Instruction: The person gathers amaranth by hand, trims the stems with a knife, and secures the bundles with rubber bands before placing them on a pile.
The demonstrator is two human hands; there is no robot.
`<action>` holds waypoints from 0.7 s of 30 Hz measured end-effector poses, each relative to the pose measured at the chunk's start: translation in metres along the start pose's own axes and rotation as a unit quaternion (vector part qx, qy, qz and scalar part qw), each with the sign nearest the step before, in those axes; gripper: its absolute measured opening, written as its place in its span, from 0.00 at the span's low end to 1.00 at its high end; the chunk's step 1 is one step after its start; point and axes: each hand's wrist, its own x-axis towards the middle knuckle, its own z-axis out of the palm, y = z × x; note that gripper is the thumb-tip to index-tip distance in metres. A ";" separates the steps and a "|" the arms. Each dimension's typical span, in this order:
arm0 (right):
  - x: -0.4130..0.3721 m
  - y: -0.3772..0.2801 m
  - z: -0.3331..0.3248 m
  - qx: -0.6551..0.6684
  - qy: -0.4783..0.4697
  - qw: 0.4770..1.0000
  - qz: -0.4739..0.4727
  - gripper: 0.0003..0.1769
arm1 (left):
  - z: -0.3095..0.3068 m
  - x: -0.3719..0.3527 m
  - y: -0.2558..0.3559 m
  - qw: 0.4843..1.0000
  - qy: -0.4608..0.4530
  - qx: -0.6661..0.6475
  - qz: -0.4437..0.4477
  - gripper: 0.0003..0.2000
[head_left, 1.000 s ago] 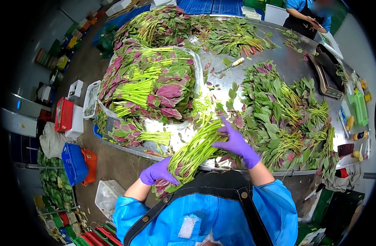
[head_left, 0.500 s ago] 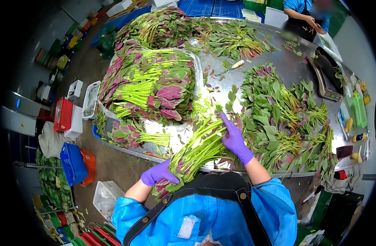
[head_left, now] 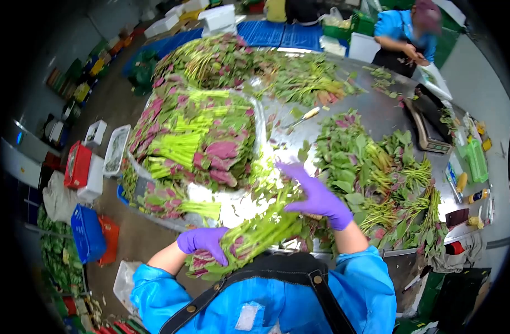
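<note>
My left hand [head_left: 205, 242], in a purple glove, is wrapped round the leafy end of a bunch of green stems with red and green leaves [head_left: 255, 236], held at the table's front edge. Above the stem end, my right hand [head_left: 319, 200], also gloved in purple, has its thumb and fingers spread apart. Left of it a smaller bunch [head_left: 171, 201] lies on the metal table [head_left: 371, 89]. Behind that, a big pile of bunches [head_left: 193, 139] rests on clear plastic. Loose leafy stems [head_left: 349, 161] are spread to the right of my right hand.
A knife [head_left: 304, 117] with a pale handle lies mid-table. More greens [head_left: 205, 61] are heaped at the back. A scale [head_left: 430, 131] stands at the right. Across the table is a person in blue [head_left: 399, 39]. Blue [head_left: 88, 234] and red [head_left: 77, 164] crates stand at the left.
My right hand has opened wider and come off the stems. My left hand and the bunch have shifted slightly left. The view has tilted up, showing more of the far side.
</note>
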 end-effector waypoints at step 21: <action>-0.078 0.128 0.102 0.365 -0.419 0.818 0.144 0.29 | -0.041 0.054 0.063 0.930 -0.259 0.258 -0.046 0.40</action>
